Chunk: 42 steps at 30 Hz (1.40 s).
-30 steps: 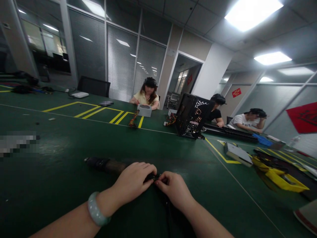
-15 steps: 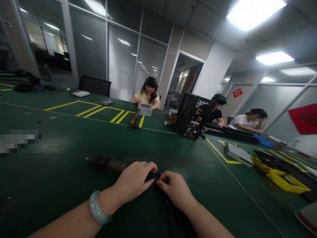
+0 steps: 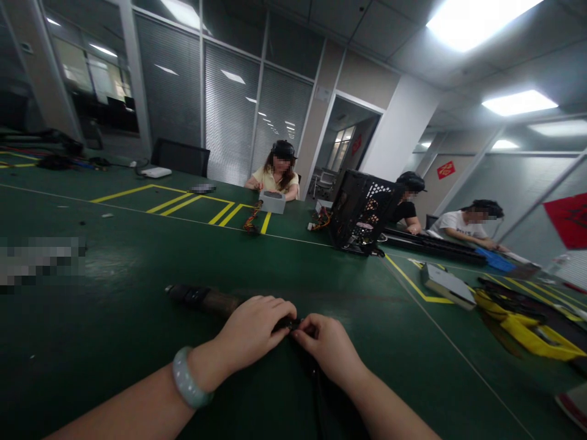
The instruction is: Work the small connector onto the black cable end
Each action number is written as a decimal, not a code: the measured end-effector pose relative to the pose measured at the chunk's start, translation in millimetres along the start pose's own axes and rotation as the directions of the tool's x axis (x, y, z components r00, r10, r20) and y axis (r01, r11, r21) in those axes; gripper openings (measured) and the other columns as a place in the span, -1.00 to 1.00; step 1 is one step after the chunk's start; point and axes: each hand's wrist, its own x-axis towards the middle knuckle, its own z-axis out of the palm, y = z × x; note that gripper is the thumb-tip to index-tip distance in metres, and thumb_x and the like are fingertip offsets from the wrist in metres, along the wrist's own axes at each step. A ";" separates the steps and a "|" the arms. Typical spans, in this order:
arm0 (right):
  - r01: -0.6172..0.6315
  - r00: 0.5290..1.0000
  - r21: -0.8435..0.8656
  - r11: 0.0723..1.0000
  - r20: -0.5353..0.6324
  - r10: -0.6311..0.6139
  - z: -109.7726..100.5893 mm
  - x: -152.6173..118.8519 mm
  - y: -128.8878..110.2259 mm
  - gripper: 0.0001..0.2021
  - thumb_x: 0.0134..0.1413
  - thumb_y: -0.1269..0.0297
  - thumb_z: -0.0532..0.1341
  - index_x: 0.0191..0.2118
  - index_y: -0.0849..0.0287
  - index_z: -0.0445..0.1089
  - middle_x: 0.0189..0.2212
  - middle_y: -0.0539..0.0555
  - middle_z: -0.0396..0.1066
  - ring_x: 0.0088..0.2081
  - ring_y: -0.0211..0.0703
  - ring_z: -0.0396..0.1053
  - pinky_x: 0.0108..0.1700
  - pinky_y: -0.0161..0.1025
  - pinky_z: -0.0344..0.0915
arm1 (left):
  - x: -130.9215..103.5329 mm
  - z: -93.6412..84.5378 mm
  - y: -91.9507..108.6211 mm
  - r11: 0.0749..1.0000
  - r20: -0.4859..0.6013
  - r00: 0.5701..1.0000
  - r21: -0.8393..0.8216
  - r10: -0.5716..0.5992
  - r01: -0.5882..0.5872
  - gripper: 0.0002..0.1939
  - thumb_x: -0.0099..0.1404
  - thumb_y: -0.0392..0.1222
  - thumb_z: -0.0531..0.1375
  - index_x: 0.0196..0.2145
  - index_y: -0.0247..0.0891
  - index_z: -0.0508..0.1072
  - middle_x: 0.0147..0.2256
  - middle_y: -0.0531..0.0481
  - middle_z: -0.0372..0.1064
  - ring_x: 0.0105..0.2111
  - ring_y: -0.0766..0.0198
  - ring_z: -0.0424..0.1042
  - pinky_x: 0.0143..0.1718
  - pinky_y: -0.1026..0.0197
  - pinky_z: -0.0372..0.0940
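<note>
A dark electric screwdriver (image 3: 206,299) lies across the green table with its metal tip to the left. My left hand (image 3: 259,324), with a pale green bangle (image 3: 188,379) on the wrist, is closed around its rear end. Close beside it, almost touching, my right hand (image 3: 328,345) is pinched at that same end, where a dark cord (image 3: 316,382) comes off and runs down toward me. Fingers hide most of the join, so the small part between the fingertips is too dark to make out.
Beyond my hands stands a black computer case (image 3: 364,211). Across the table a person sits behind a grey power supply (image 3: 272,202) with loose wires. To the right are a silver box (image 3: 447,285) and a yellow tray (image 3: 536,336). Two more people sit at the far right.
The whole view has shifted slightly. Both hands keep the same hold at the screwdriver's rear end, with hardly any movement of the fingers.
</note>
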 end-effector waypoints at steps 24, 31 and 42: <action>-0.013 1.000 0.028 1.000 0.016 0.013 0.8 0.2 0.9 -0.90 0.07 0.22 0.26 -0.35 0.11 0.50 -0.43 -0.05 0.52 -0.39 -0.23 0.44 -0.39 -0.36 0.18 | 0.4 1.1 -0.3 1.000 -0.012 1.000 -0.008 0.016 -0.016 -0.89 0.24 -0.24 0.25 -0.26 -0.12 0.42 -0.25 0.12 0.41 -0.22 0.21 0.36 -0.18 0.14 0.13; -0.001 1.000 0.001 1.000 0.018 0.001 2.2 -0.2 -1.0 -0.88 0.09 0.23 0.23 -0.36 0.12 0.49 -0.44 -0.02 0.52 -0.39 -0.20 0.44 -0.37 -0.34 0.18 | -0.1 -3.0 1.5 0.998 0.001 0.998 -0.011 0.062 -0.062 -0.92 0.30 -0.21 0.21 -0.23 -0.08 0.46 -0.22 0.11 0.42 -0.19 0.20 0.37 -0.17 0.13 0.14; 0.031 1.000 -0.098 0.995 0.003 -0.030 3.6 1.0 -2.2 -0.89 0.07 0.22 0.23 -0.38 0.10 0.48 -0.46 -0.02 0.51 -0.40 -0.18 0.43 -0.38 -0.32 0.18 | -0.3 -3.6 3.4 0.999 -0.014 0.999 0.014 0.035 -0.035 -0.89 0.27 -0.20 0.23 -0.21 -0.13 0.43 -0.22 0.07 0.43 -0.19 0.17 0.38 -0.17 0.12 0.17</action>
